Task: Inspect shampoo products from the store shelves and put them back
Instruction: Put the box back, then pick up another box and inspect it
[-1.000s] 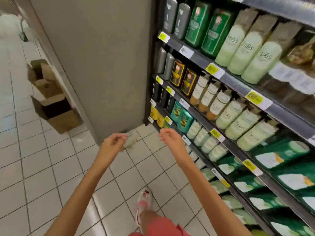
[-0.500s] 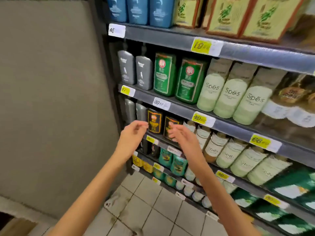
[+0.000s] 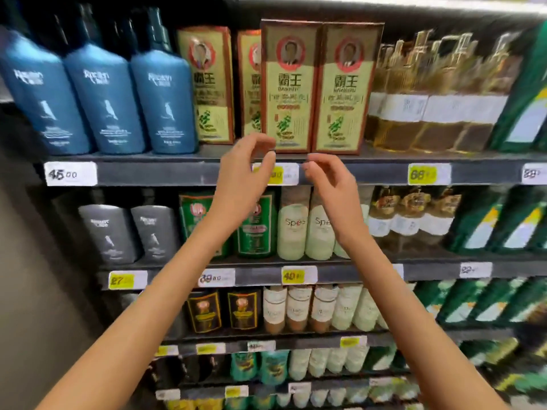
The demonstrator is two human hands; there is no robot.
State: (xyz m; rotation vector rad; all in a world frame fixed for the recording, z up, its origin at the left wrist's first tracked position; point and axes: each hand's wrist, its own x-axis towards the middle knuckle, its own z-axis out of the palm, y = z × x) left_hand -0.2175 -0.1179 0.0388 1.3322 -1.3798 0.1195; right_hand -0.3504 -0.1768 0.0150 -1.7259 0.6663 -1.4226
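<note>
Two tan and brown boxed shampoos stand side by side at the front of the upper shelf. More of the same boxes stand further back to their left. My left hand and my right hand are raised just below those two front boxes, in front of the shelf edge. Both hands have loosely curled fingers and hold nothing. Neither hand touches a box.
Blue bottles fill the upper shelf's left side and amber bottles its right. Below stand grey bottles, green bottles, pale green Spes bottles and lower rows. A grey wall panel borders the left.
My view has swung up from the floor to the upper shelves. Both hands have risen from the lower shelves to just under the tan boxes.
</note>
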